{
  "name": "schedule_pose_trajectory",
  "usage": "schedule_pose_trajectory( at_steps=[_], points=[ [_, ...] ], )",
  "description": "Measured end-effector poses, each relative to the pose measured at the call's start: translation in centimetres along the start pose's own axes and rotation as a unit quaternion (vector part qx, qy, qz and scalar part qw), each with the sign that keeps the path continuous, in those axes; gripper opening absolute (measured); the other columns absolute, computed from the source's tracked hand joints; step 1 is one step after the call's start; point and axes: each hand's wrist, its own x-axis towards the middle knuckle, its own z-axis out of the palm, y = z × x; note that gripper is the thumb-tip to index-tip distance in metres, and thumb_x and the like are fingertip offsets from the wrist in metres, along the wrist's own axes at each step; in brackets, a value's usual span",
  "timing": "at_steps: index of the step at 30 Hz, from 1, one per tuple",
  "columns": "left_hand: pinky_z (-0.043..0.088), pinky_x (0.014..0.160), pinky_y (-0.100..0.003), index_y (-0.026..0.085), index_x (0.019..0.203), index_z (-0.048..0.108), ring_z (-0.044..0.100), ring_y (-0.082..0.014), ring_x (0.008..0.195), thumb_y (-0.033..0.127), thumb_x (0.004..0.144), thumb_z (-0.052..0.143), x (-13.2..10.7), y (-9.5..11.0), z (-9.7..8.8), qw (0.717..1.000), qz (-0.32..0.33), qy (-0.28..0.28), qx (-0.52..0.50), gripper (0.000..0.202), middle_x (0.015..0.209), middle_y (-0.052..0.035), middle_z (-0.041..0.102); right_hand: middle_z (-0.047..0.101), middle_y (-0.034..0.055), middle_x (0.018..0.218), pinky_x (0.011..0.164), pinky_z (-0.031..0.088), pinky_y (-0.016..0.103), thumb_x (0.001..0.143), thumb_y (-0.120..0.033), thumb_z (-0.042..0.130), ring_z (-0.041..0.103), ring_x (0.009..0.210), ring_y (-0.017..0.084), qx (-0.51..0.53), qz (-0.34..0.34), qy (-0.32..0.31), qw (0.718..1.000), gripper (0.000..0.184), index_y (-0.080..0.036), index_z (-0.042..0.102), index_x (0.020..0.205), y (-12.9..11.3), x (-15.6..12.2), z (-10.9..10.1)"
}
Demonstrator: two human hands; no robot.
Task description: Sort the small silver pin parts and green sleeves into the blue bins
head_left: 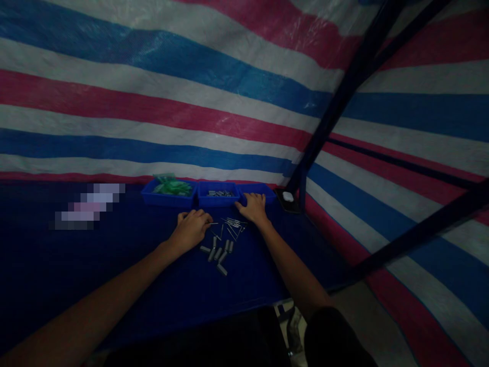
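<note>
My left hand [193, 227] hovers low over the dark blue table top with its fingers curled. From its fingertips a thin metal pin [214, 223] sticks out to the right, apparently pinched there. My right hand [253, 207] is at the front rim of the right blue tray [270, 193], thumb apart from the fingers, and nothing shows in it. Between the hands lies a loose pile of thin metal pins [235, 225]. Nearer to me several short grey metal cylinders [218, 254] are scattered. The right tray's inside is partly hidden by my hand.
A middle blue tray [217, 202] holds many small metal pieces. The left blue tray [170, 202] has green plastic bags [171, 186]. A dark flat object with a white case [288, 197] sits by the frame post [303, 186]. Striped sheeting [153, 102] walls the back and right.
</note>
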Motion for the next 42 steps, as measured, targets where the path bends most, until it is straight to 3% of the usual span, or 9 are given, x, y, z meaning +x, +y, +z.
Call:
schedule_pose_trajectory(
  at_steps=[7, 12, 17, 22, 25, 27, 30, 36, 42],
  points=[
    [0.034, 0.081, -0.042, 0.021, 0.092, 0.057, 0.053, -0.0226, 0.089, 0.019, 0.081, 0.042, -0.5, 0.2, 0.5, 0.999, -0.008, 0.029, -0.039, 0.018, 0.089, -0.0052, 0.061, 0.057, 0.0153, 0.109, 0.09, 0.024, 0.049, 0.076, -0.055, 0.047, 0.045, 0.105, 0.032, -0.037, 0.007, 0.026, 0.999, 0.053, -0.016, 0.054, 0.112, -1.4, -0.2, -0.1],
    [0.042, 0.075, -0.031, 0.016, 0.106, 0.046, 0.054, -0.0162, 0.077, 0.016, 0.08, 0.041, 0.0, -0.1, 0.7, 0.985, 0.023, 0.067, -0.156, 0.026, 0.079, -0.0023, 0.054, 0.056, 0.0145, 0.112, 0.092, 0.023, 0.048, 0.08, -0.062, 0.037, 0.044, 0.107, 0.03, -0.019, -0.01, 0.017, 1.0, 0.061, -0.016, 0.053, 0.116, -1.2, -0.3, -0.2],
    [0.044, 0.075, -0.03, 0.016, 0.104, 0.046, 0.053, -0.015, 0.076, 0.011, 0.077, 0.039, 0.2, -0.3, 1.0, 0.979, 0.042, 0.115, -0.165, 0.028, 0.076, -0.0012, 0.052, 0.057, 0.0154, 0.112, 0.099, 0.018, 0.046, 0.082, -0.063, 0.028, 0.044, 0.11, 0.029, 0.019, -0.03, 0.022, 0.999, 0.068, -0.012, 0.052, 0.119, -0.5, 0.1, 0.3],
    [0.044, 0.073, -0.03, 0.017, 0.098, 0.047, 0.053, -0.0137, 0.074, 0.013, 0.078, 0.039, 0.2, -0.4, 1.0, 0.971, 0.035, 0.125, -0.2, 0.022, 0.077, -0.0011, 0.053, 0.055, 0.0158, 0.11, 0.098, 0.026, 0.041, 0.088, -0.048, 0.033, 0.042, 0.111, 0.025, 0.07, -0.062, 0.105, 0.99, 0.051, -0.01, 0.054, 0.115, -0.8, -0.4, -0.4],
    [0.043, 0.064, -0.027, 0.018, 0.1, 0.043, 0.053, -0.0125, 0.065, 0.02, 0.079, 0.043, 0.5, -0.6, 0.9, 0.956, -0.022, 0.123, -0.266, 0.022, 0.072, 0.0015, 0.051, 0.055, 0.014, 0.108, 0.093, 0.032, 0.037, 0.089, -0.039, 0.036, 0.042, 0.109, 0.023, 0.099, -0.146, 0.152, 0.973, 0.04, -0.012, 0.055, 0.111, -2.5, -2.0, -1.5],
    [0.042, 0.059, -0.025, 0.018, 0.1, 0.042, 0.052, -0.0119, 0.059, 0.025, 0.079, 0.045, 0.7, -0.8, 0.8, 0.939, -0.052, 0.131, -0.312, 0.022, 0.067, 0.0031, 0.05, 0.057, 0.0109, 0.101, 0.089, 0.036, 0.034, 0.087, -0.04, 0.043, 0.046, 0.101, 0.021, 0.105, -0.236, 0.112, 0.96, 0.035, -0.014, 0.057, 0.106, -4.2, -3.2, -1.9],
    [0.039, 0.057, -0.024, 0.017, 0.097, 0.044, 0.051, -0.0115, 0.057, 0.029, 0.078, 0.047, 0.9, -1.1, 0.5, 0.92, -0.078, 0.162, -0.347, 0.022, 0.062, 0.0044, 0.048, 0.059, 0.008, 0.093, 0.084, 0.038, 0.032, 0.084, -0.038, 0.05, 0.048, 0.094, 0.02, 0.092, -0.294, 0.077, 0.948, 0.027, -0.016, 0.059, 0.097, -6.1, -4.4, -2.1],
    [0.038, 0.056, -0.023, 0.018, 0.095, 0.044, 0.053, -0.0118, 0.058, 0.033, 0.078, 0.047, 0.7, -0.9, -0.1, 0.897, -0.099, 0.201, -0.38, 0.024, 0.059, 0.0053, 0.048, 0.06, 0.0065, 0.087, 0.077, 0.037, 0.03, 0.088, -0.03, 0.044, 0.05, 0.086, 0.018, 0.099, -0.318, 0.088, 0.939, 0.02, -0.017, 0.058, 0.093, -6.0, -4.7, -2.4],
    [0.036, 0.052, -0.022, 0.017, 0.095, 0.046, 0.048, -0.0103, 0.051, 0.04, 0.08, 0.045, 0.8, -0.8, 0.1, 0.905, -0.085, 0.138, -0.394, 0.028, 0.057, 0.0045, 0.048, 0.061, 0.0058, 0.084, 0.074, 0.036, 0.027, 0.09, -0.026, 0.04, 0.051, 0.083, 0.017, 0.078, -0.334, 0.072, 0.937, 0.02, -0.017, 0.058, 0.088, -6.1, -4.5, -2.8]
  ],
)
